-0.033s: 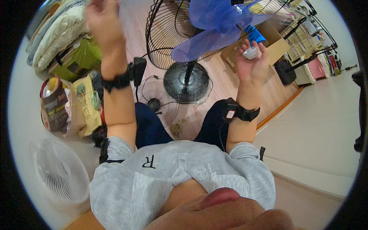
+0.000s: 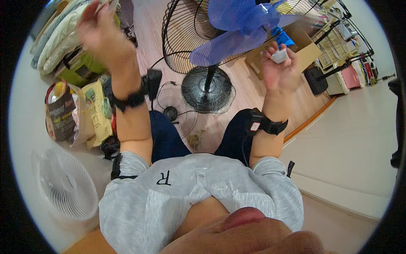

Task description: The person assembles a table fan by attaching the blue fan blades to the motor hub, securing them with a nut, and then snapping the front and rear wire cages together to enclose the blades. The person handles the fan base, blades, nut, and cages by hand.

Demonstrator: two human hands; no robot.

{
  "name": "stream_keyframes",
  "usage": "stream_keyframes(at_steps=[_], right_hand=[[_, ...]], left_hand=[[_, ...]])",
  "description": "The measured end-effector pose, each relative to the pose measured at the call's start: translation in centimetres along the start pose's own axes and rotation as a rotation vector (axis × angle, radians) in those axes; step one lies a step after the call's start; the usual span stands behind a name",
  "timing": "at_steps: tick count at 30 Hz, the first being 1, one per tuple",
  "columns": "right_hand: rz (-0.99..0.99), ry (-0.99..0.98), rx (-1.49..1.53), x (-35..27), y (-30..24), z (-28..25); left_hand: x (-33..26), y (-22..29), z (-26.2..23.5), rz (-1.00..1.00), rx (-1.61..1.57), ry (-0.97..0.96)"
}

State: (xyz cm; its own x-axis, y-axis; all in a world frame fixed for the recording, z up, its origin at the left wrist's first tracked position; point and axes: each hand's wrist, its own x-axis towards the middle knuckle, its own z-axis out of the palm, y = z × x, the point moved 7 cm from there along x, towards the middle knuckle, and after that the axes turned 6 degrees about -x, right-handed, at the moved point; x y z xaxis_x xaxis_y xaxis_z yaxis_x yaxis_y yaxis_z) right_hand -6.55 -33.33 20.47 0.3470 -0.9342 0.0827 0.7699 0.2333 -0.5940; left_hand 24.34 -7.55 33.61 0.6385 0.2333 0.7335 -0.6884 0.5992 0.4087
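Note:
My right hand (image 2: 279, 70), palm up with curled fingers, holds a small white plastic cap-like piece (image 2: 279, 56). Just beyond it stands a fan with translucent blue blades (image 2: 224, 44) on its shaft and a black wire rear grille (image 2: 179, 40) behind them. The fan's round black base (image 2: 207, 89), covered in clear plastic, rests on the floor. My left hand (image 2: 103, 40) is raised at the upper left, away from the fan. Motion blurs it, but its fingers look apart, and nothing shows in them.
Another round wire grille (image 2: 177, 120) lies on the floor near my knees. An open cardboard box (image 2: 311, 51) with a blue packet (image 2: 282, 37) stands behind my right hand. Bags (image 2: 61, 114) and folded bedding (image 2: 57, 53) line the left; a white fan (image 2: 67, 184) is beside me.
My left hand has swung left and slightly down. The white piece has tilted in my right hand, which has shifted a little right.

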Motion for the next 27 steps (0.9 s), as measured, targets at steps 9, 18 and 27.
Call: stream_keyframes(at_steps=[9,18,27], right_hand=[[-0.146,-0.146,-0.126,-2.1,-0.7,2.9],[-0.425,-0.088,-0.392,-1.6,-0.5,3.8],[-0.716,-0.007,-0.773,-2.9,-0.2,6.6]], left_hand=[[-22.0,6.3,7.9,-0.533,-0.275,-0.727],[-25.5,-0.2,12.1,-1.273,-0.569,-0.381],[-25.9,-2.1,12.0,-1.446,-0.691,-0.338]])
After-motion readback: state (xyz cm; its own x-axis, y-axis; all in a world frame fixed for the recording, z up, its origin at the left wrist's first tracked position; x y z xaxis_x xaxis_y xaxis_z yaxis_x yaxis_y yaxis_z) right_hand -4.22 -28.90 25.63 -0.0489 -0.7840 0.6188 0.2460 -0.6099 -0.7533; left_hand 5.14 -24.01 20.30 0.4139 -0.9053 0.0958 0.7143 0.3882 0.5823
